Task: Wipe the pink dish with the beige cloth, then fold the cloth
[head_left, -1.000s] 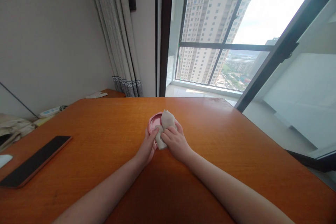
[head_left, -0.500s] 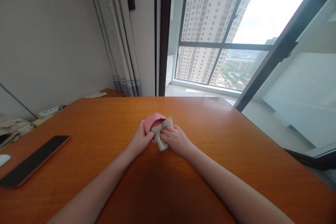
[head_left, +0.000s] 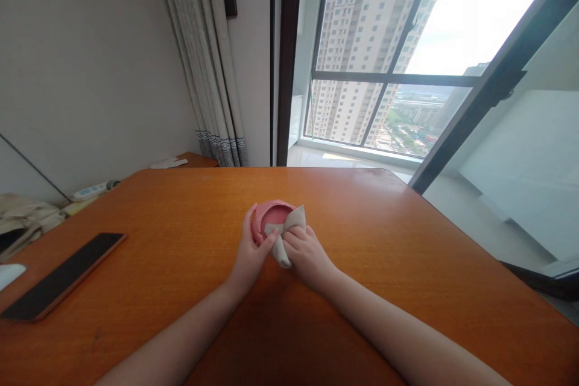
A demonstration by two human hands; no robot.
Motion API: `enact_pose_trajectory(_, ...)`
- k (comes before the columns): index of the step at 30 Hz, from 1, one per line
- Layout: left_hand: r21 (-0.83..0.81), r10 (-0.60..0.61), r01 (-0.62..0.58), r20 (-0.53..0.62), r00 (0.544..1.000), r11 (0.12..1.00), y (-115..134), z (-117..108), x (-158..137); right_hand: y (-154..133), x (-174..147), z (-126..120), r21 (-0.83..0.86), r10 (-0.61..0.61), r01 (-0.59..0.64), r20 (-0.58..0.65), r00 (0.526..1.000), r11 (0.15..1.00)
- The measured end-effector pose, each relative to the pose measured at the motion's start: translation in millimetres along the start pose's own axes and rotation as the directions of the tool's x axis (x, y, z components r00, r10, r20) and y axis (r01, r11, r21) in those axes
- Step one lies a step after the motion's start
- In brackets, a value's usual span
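A pink bowl-like dish [head_left: 274,212] is tilted so that its hollow side faces me, just above or on the wooden table [head_left: 353,211]. My left hand [head_left: 251,247] grips its left side, with the thumb over the near rim. A light grey cloth [head_left: 296,217] is bunched in the closed fingers of my right hand [head_left: 307,250]. The cloth lies against the right and near part of the dish, and one end hangs down between my hands. The right fingertips are partly hidden in its folds.
A long black mat or tray [head_left: 66,277] lies at the table's left, beside a white object [head_left: 11,275] cut off by the frame. A power strip [head_left: 93,190] and some fabric [head_left: 25,217] sit past the left edge. Behind stand a curtain [head_left: 212,72] and a window [head_left: 384,78].
The pink dish has been tipped, so more of its hollow shows. Both hands and the cloth have shifted slightly, and the left thumb now lies over the near rim.
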State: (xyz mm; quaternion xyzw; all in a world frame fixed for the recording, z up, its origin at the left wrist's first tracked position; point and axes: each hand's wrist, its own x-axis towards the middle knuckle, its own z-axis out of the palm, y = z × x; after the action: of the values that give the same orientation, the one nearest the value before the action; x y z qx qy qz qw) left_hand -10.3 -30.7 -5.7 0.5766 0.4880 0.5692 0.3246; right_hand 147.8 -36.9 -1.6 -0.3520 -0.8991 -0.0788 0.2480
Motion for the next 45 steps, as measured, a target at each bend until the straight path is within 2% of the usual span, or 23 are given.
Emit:
enact_pose_trajectory(2,0.004,0.012,-0.012,0.016,1.000,1.000,-2.3,-2.0,2.0,2.3,1.3,-1.5,0.022,-0.035,0.035,0.023,0.999,0.999)
enact_pose_trajectory(5,0.060,0.010,-0.017,0.122,0.993,0.998,-0.8,-12.8,11.7,9.0,3.3,-5.0,0.039,-0.117,0.113,0.090,0.989,0.993)
enact_pose_trajectory(8,0.113,0.019,-0.050,0.256,0.966,0.992,6.5,-24.5,21.1,14.2,3.3,-5.9,-0.017,-0.176,0.179,0.118,0.977,0.984)
enact_pose_trajectory(10,0.120,0.031,-0.069,0.292,0.956,0.990,11.2,-27.2,22.5,14.4,2.4,-3.9,-0.070,-0.174,0.181,0.099,0.980,0.981)
enact_pose_trajectory(12,0.082,0.024,-0.045,0.242,0.970,0.996,12.5,-23.1,18.5,12.6,1.4,-0.1,-0.107,-0.143,0.148,0.054,0.988,0.983)
enact_pose_trajectory(15,-0.022,-0.020,0.023,0.104,0.994,1.000,5.9,-8.1,5.8,9.6,-0.4,5.7,-0.103,-0.078,0.076,-0.014,0.997,0.992)
enact_pose_trajectory(18,-0.019,-0.026,0.027,0.045,0.999,0.999,-4.9,2.8,-3.3,10.0,-1.6,7.1,-0.049,-0.043,0.042,-0.027,0.999,0.998)
enact_pose_trajectory(20,0.010,-0.025,0.024,0.064,0.998,1.000,-8.7,0.8,-2.2,12.1,-1.1,5.0,-0.021,-0.056,0.056,0.002,0.998,0.998)
enact_pose_trajectory(23,0.068,0.008,-0.019,0.156,0.988,0.997,-5.0,-12.7,6.8,15.8,1.0,1.5,-0.026,-0.120,0.121,0.043,0.992,0.992)
enact_pose_trajectory(26,0.100,0.032,-0.055,0.218,0.975,0.993,4.1,-21.3,12.6,17.8,1.5,2.8,-0.068,-0.151,0.152,0.025,0.988,0.986)
enact_pose_trajectory(30,-0.112,-0.024,0.041,0.148,0.989,0.993,8.7,-6.1,3.0,16.3,-1.6,10.7,-0.093,-0.100,0.094,-0.063,0.993,0.991)
enact_pose_trajectory(32,-0.186,-0.013,0.033,0.107,0.994,0.982,6.9,4.9,-4.4,14.8,-2.7,12.3,-0.068,-0.074,0.068,-0.098,0.992,0.995)
enact_pose_trajectory(34,-0.156,0.009,0.004,0.081,0.997,0.988,3.7,9.6,-7.9,14.2,-2.4,10.3,-0.040,-0.077,0.073,-0.102,0.992,0.997)
enact_pose_trajectory(37,-0.056,0.038,-0.032,0.093,0.995,0.998,-2.0,0.9,-2.1,16.2,0.2,2.9,-0.040,-0.097,0.095,-0.061,0.993,0.995)
enact_pose_trajectory(42,0.081,0.073,-0.101,0.291,0.954,0.992,-1.2,-22.5,12.9,20.9,1.9,-0.6,-0.120,-0.143,0.143,0.010,0.990,0.982)
enact_pose_trajectory(43,0.090,0.065,-0.096,0.300,0.952,0.991,1.1,-22.7,12.5,20.4,1.1,1.2,-0.138,-0.142,0.142,0.011,0.990,0.980)
enact_pose_trajectory(45,0.077,0.042,-0.061,0.231,0.972,0.995,5.9,-17.3,7.9,17.4,-0.9,5.6,-0.152,-0.133,0.132,0.000,0.991,0.980)
